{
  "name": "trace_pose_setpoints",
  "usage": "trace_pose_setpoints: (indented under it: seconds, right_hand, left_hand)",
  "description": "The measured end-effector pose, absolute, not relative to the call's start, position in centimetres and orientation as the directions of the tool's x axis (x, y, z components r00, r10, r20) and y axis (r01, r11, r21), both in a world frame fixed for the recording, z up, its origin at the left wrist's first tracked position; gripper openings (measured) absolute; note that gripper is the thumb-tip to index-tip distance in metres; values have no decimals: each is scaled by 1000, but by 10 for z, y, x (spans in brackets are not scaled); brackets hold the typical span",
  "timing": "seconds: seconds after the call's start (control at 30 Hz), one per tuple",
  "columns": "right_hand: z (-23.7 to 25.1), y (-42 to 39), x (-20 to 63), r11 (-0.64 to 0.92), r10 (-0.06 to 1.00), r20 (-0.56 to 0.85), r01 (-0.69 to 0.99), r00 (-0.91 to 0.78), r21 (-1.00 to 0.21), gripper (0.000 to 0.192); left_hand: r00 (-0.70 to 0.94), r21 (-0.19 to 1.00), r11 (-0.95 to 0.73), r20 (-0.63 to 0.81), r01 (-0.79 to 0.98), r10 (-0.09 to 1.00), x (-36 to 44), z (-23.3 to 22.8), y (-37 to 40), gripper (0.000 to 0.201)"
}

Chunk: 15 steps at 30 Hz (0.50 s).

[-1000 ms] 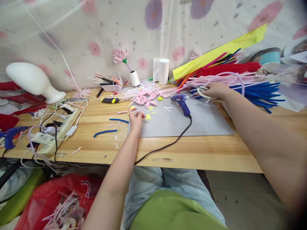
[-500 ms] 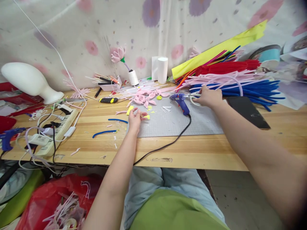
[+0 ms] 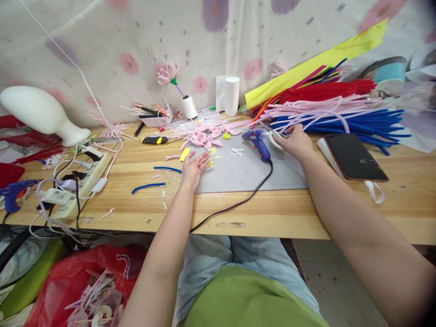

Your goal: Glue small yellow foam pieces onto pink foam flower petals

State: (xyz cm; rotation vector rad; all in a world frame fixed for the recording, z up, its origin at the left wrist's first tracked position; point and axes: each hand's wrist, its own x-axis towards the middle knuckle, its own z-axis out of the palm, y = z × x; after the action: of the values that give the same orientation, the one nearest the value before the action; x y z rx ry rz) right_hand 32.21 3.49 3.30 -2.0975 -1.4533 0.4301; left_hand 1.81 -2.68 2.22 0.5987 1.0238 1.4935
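Observation:
My left hand point(image 3: 195, 169) rests at the left edge of the grey cutting mat point(image 3: 228, 179), palm turned up and fingers apart, with nothing visible in it. Touching or just beside its fingertips is a small yellow piece point(image 3: 184, 154). Beyond it lies a heap of pink fuzzy petals point(image 3: 204, 136). My right hand point(image 3: 296, 143) is closed around the pale handles of a pair of scissors point(image 3: 275, 141), its grip partly hidden. Left of that hand, a blue glue gun point(image 3: 259, 144) lies on the mat, with white strips point(image 3: 235, 152) nearby.
Bundles of blue pipe cleaners point(image 3: 368, 129) and pink ones point(image 3: 313, 109) lie behind my right hand. A phone point(image 3: 356, 156) is at the right. The glue gun's black cord point(image 3: 235, 206) crosses the front edge. A crowded power strip point(image 3: 85, 181) stands left.
My left hand's fingers have spread from a more closed pose. My right hand has drawn slightly nearer with the scissors, whose blades now point more away from me. More of the phone shows.

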Motion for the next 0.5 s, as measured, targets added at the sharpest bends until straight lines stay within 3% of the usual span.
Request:
trace_pose_setpoints:
  seconds: [0.1,0.17,0.23,0.37,0.5]
  right_hand:
    - [44,37,328,-172,967,-82,385,240,-907,26]
    - [53,39,333,-102,992,-87,168,93,-981,14]
    - [64,40,340,-47,999,-44,101,32,-994,23]
    - [86,38,351,102,994,106,309,-5,-946,45]
    - [109,37,350,278,952,151,541,-267,-794,42]
  left_hand:
    - [-209,861,78,-208,-502,955,20,21,-27,41]
    - [-216,865,90,-222,-493,951,21,22,-27,44]
    - [-223,868,90,-224,-488,949,22,22,-27,45]
    - [-244,883,97,-231,-459,942,21,23,-27,39]
    - [-271,901,112,-242,-420,932,20,21,-25,33]
